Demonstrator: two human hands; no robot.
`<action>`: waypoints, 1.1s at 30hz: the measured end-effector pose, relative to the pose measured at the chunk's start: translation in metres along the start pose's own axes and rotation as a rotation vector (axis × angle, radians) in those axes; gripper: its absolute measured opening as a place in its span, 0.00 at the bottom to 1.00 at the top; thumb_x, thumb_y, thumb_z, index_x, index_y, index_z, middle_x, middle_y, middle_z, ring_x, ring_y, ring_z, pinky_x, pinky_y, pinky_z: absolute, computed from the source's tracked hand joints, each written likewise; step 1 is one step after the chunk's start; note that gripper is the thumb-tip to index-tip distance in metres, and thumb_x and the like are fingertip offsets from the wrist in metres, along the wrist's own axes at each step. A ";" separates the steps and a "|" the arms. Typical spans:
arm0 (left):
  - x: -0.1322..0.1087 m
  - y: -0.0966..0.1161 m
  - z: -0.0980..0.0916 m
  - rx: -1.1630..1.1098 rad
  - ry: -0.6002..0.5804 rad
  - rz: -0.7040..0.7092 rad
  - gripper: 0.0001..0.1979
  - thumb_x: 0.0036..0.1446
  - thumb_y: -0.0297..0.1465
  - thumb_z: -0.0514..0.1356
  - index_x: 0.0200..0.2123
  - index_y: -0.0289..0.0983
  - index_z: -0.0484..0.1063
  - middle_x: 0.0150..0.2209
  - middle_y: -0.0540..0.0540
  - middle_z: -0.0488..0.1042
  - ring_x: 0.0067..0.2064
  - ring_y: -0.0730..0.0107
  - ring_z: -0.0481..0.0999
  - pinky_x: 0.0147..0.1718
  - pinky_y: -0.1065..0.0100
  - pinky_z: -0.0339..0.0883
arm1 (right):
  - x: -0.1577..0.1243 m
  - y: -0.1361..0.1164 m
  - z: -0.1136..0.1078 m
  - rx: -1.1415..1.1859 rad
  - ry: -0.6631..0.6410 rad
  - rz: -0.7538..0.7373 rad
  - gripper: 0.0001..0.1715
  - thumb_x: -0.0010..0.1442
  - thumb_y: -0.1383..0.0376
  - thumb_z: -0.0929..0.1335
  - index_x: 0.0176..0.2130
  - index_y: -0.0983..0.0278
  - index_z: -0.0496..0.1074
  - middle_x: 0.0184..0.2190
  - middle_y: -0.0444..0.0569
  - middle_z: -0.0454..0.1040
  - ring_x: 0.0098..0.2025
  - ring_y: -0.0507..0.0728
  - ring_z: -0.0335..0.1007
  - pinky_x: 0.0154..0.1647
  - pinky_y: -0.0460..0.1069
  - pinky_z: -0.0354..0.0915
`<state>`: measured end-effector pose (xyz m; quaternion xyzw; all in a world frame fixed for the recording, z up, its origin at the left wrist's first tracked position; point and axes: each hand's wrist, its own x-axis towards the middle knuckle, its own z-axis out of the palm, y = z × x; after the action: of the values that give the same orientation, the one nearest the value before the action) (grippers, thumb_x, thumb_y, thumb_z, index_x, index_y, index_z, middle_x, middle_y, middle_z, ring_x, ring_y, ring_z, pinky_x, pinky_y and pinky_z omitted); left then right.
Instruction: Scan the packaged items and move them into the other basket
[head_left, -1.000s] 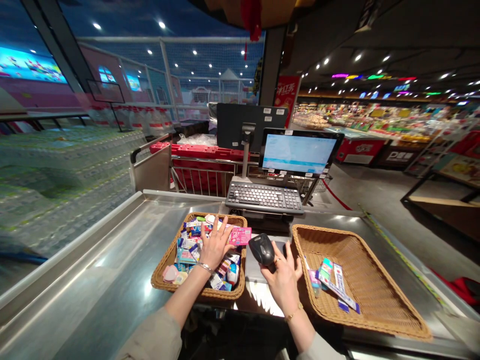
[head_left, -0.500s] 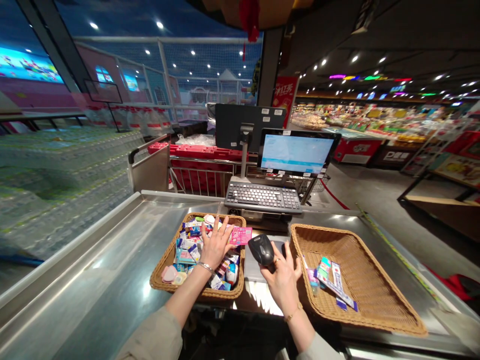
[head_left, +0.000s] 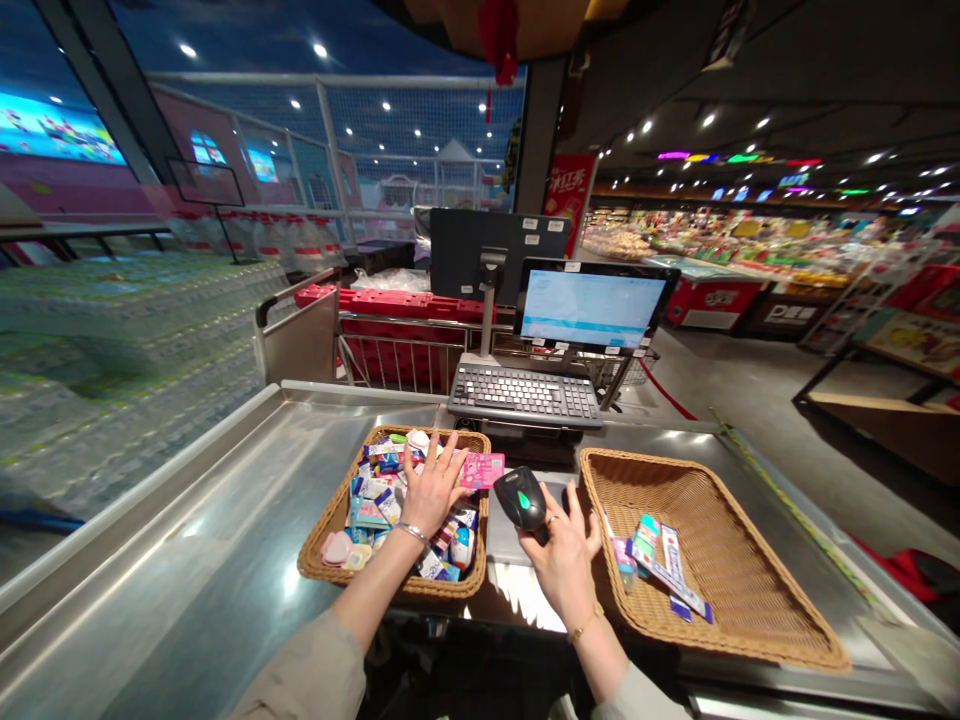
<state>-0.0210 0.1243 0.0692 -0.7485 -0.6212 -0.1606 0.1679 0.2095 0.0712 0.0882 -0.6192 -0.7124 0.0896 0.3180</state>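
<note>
My left hand (head_left: 429,492) reaches over the left wicker basket (head_left: 324,535), which is full of small packets, and pinches a pink packet (head_left: 482,470) by its edge above the basket's right rim. My right hand (head_left: 564,555) grips a black barcode scanner (head_left: 520,497) between the two baskets; a green light shows on the scanner's top, and its head points toward the pink packet. The right wicker basket (head_left: 739,560) holds a few packets (head_left: 651,560) near its left side.
A keyboard (head_left: 525,395) and a lit screen (head_left: 592,308) stand behind the baskets on the steel checkout counter (head_left: 225,520). A second monitor's back (head_left: 495,250) and red shopping carts (head_left: 405,330) lie beyond. Store aisles stretch off to the right.
A green light has come on atop the scanner. Both hands have barely moved.
</note>
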 end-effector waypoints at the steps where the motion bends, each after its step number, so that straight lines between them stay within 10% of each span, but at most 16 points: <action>1: 0.000 0.000 0.001 0.001 0.010 0.003 0.34 0.57 0.47 0.59 0.65 0.46 0.57 0.69 0.41 0.50 0.71 0.46 0.36 0.62 0.31 0.24 | 0.000 0.000 0.000 -0.003 0.000 -0.003 0.18 0.55 0.63 0.65 0.46 0.56 0.75 0.59 0.45 0.68 0.70 0.65 0.41 0.64 0.70 0.36; 33: 0.043 0.050 0.001 -0.066 0.149 0.165 0.35 0.56 0.49 0.58 0.64 0.46 0.58 0.67 0.41 0.54 0.70 0.47 0.43 0.62 0.31 0.24 | -0.006 0.047 -0.018 -0.170 0.204 0.084 0.15 0.55 0.62 0.65 0.43 0.57 0.75 0.58 0.46 0.69 0.68 0.68 0.43 0.62 0.71 0.35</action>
<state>0.0359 0.1541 0.0849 -0.7882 -0.5375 -0.2219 0.2015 0.2590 0.0713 0.0762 -0.6790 -0.6549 -0.0215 0.3312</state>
